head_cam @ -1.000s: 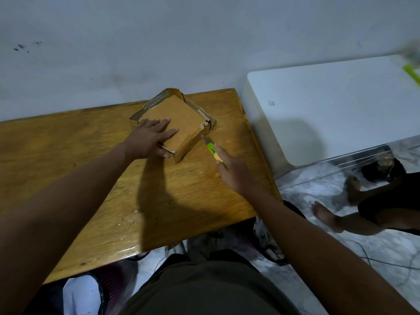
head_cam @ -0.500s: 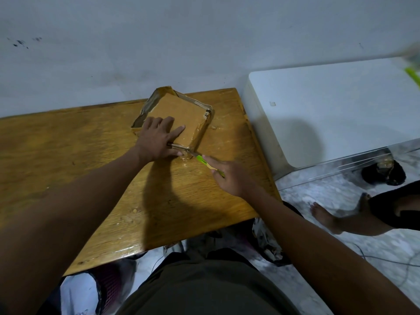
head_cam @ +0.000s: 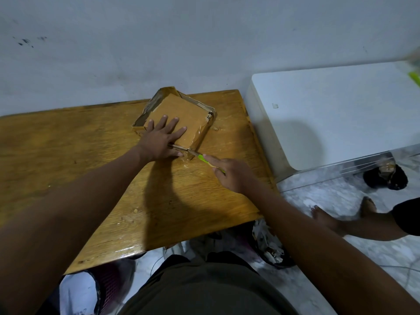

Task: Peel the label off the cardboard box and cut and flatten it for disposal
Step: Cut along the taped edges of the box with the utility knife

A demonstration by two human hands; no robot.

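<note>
Both arms reach forward, one hand flat and one closed in a grip.

The left hand (head_cam: 162, 138) lies palm down with fingers spread on top of the cardboard box (head_cam: 193, 114), its arm stretched out straight. The right hand (head_cam: 229, 171) sits just right of the box's near corner, fingers curled around a green-handled cutter (head_cam: 205, 160), index finger extended along it.

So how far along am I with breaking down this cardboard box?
Partway. Looks done: the cardboard box already sits low, with torn flaps standing along its far sides. In hand: your left hand presses flat on top while your right hand holds the green cutter, blade at the near edge. Left: the box isn't flat yet. A scrap with print remains at its right corner; whether that's the label I can't tell.
</note>
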